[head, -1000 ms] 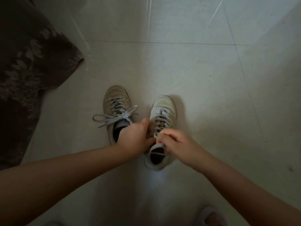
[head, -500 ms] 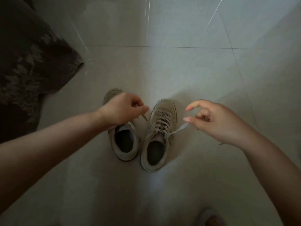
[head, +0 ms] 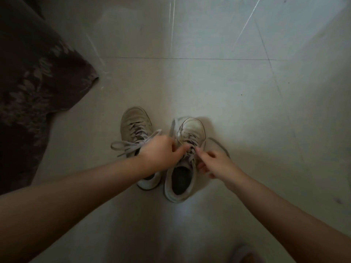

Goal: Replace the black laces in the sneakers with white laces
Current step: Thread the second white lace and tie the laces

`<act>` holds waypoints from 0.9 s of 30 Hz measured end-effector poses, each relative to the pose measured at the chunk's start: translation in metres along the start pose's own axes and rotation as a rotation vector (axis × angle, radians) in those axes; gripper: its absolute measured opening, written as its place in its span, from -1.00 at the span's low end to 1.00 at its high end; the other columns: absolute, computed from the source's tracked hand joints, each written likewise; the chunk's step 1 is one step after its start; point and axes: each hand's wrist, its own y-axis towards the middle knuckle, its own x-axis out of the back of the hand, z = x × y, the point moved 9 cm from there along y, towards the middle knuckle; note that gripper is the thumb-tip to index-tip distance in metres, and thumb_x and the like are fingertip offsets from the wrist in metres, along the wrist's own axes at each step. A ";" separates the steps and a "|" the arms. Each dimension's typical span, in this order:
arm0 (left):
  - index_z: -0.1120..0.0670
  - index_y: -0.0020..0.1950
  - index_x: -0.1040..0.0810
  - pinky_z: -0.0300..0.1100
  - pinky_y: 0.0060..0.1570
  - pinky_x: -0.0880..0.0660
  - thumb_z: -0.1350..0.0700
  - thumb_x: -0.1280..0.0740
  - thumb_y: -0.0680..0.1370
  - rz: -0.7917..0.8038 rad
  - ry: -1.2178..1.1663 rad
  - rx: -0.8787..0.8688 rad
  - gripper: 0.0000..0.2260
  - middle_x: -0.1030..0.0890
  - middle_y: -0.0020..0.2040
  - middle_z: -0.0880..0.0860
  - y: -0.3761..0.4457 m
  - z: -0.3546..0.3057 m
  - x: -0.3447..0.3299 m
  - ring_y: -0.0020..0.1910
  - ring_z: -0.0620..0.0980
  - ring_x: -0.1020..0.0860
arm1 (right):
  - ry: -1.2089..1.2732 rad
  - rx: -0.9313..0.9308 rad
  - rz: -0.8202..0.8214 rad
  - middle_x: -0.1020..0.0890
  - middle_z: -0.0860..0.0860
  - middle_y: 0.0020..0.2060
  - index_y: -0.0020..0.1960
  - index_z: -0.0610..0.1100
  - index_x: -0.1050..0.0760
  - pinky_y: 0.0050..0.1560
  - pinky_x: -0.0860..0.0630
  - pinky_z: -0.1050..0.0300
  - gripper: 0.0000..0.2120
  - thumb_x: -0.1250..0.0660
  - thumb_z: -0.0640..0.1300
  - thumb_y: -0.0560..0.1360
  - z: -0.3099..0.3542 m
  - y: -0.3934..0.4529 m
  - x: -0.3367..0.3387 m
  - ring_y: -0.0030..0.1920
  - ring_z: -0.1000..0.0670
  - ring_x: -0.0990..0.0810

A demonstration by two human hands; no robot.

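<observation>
Pale tiled floor point(head: 218, 88) fills most of the view. A dark fabric with a leaf pattern point(head: 34, 88) covers the left edge.

Two beige sneakers stand side by side on the floor, toes pointing away from the camera. Left sneaker point(head: 135, 122) is already laced in white; its bow loops point(head: 123, 146) stick out to the left and its heel end is partly under the left forearm. Right sneaker point(head: 191, 130) sits just beside it, opening facing the camera, white lace crossed through its eyelets.

Both hands meet over the upper eyelets of the right sneaker.

Left hand point(head: 161, 151): fingers curled, thumb and forefinger tips closed together on the lace point(head: 190, 149) at the tongue. Looks like a pinch; the contact point itself is blurred.

Right hand point(head: 216, 164): forefinger extended toward the same spot, tip touching the lace crossing, other fingers curled in. A lace strand point(head: 192, 159) runs down past its thumb; can't tell whether it actually grips it.

One lace loop point(head: 173, 126) arcs up along the left side of the right sneaker's toe; a second blurred loop point(head: 218, 145) sweeps out to its right, above the right hand.

Bottom edge, right of centre: a blurred pale shape point(head: 245, 253), unidentifiable.
</observation>
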 end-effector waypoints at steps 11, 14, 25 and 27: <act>0.21 -0.10 -0.53 -0.15 -0.19 -0.45 0.14 -0.24 0.59 -0.257 -0.597 -0.127 -0.83 -0.57 -0.25 0.07 0.028 -0.024 0.028 -0.26 0.00 -0.52 | 0.196 0.238 -0.241 -0.63 -0.08 -0.14 0.05 -0.15 -0.53 -0.07 -0.55 0.02 -0.77 -0.18 -0.04 0.58 0.040 0.005 0.010 -0.13 -0.06 -0.60; 0.17 -0.06 -0.58 -0.26 -0.05 -0.47 0.18 -0.20 0.61 -0.131 -0.553 -0.366 -0.82 -0.62 -0.14 0.01 0.031 -0.052 0.035 -0.13 -0.10 -0.57 | 0.214 0.365 -0.017 -0.46 -0.05 -0.45 -0.24 -0.14 -0.41 -0.41 -0.37 0.23 -0.75 -0.12 -0.25 0.59 0.066 -0.004 -0.007 -0.46 0.09 -0.43; 0.05 -0.12 -0.47 -0.15 -0.32 -0.33 -0.10 -0.13 0.61 -0.187 0.309 -0.461 -0.73 -0.52 -0.20 -0.03 0.009 -0.045 0.050 -0.18 0.04 -0.55 | 0.435 0.179 0.113 -0.49 0.05 -0.55 -0.16 -0.16 -0.54 -0.30 -0.38 0.18 -0.69 -0.12 -0.06 0.63 0.055 -0.006 -0.003 -0.44 0.03 -0.43; 0.05 -0.11 -0.51 -0.20 -0.41 -0.28 -0.04 -0.16 0.59 -0.334 0.345 -0.590 -0.77 -0.56 -0.23 -0.02 -0.013 -0.054 0.053 -0.25 0.03 -0.57 | 0.705 0.047 0.239 -0.45 0.02 -0.49 -0.11 -0.09 -0.56 -0.43 -0.40 0.27 -0.77 -0.15 -0.12 0.60 0.052 -0.006 -0.012 -0.50 0.09 -0.40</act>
